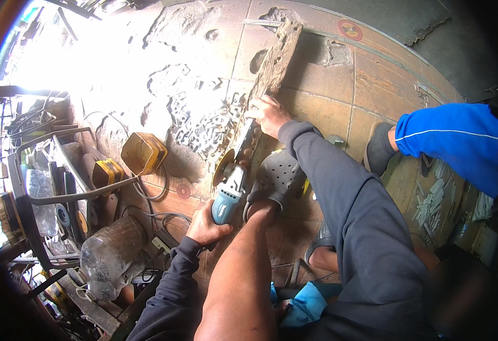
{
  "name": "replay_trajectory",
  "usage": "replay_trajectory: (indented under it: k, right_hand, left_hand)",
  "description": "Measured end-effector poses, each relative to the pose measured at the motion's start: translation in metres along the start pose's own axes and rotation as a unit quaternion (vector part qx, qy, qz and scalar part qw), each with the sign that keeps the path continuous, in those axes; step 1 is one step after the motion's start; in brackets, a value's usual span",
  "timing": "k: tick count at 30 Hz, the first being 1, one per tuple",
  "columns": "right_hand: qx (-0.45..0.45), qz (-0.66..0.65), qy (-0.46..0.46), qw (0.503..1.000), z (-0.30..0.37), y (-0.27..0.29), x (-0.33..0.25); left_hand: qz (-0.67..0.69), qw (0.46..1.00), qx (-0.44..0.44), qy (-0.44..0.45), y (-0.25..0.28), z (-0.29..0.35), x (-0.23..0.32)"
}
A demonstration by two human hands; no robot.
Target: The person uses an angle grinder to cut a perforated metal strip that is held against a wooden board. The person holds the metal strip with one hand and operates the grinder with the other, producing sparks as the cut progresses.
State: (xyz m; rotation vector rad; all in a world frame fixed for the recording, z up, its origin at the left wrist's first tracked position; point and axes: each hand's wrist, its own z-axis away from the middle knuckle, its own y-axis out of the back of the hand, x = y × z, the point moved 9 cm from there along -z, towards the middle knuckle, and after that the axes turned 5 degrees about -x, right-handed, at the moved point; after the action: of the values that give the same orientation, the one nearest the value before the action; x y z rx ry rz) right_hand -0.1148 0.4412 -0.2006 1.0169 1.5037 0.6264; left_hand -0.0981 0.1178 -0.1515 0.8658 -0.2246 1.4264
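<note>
My left hand (205, 226) wraps round the teal body of an angle grinder (226, 199). The grinder's thin disc (222, 166) stands edge-on, close beside a narrow metal strip (247, 136). That strip lies along a worn wooden plank (277, 59), and my right hand (269, 115) closes its fingers on the strip's far end. My foot in a grey clog (280, 173) is right next to the plank and the grinder head. Many small cut metal pieces (206, 128) lie heaped left of the plank. Whether the disc touches the strip, I cannot tell.
Cut yellow containers (146, 153), a loose disc (183, 191), cables (161, 213) and a cloudy plastic jug (112, 256) crowd the left, beside a metal frame (84, 193). At right are another person's blue trouser leg (451, 145) and scattered thin strips (431, 202). Another disc (349, 29) lies far off.
</note>
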Motion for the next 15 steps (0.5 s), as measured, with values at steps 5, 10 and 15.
replay_trajectory:
  k: [5, 10, 15]
  right_hand:
    - [0.003, 0.002, 0.007, 1.000, -0.0005, -0.0006, -0.0002]
    - [-0.005, 0.012, 0.005, 1.000, -0.0016, 0.0000, -0.0025]
    - [-0.070, 0.008, -0.035, 0.997, -0.0031, -0.0058, 0.0018]
  left_hand:
    - [-0.007, 1.000, 0.004, -0.003, 0.0003, 0.0010, 0.0010]
    - [-0.009, 1.000, 0.008, -0.008, 0.0026, 0.0003, 0.0022]
    - [0.009, 1.000, 0.009, -0.021, 0.0032, -0.0044, 0.0046]
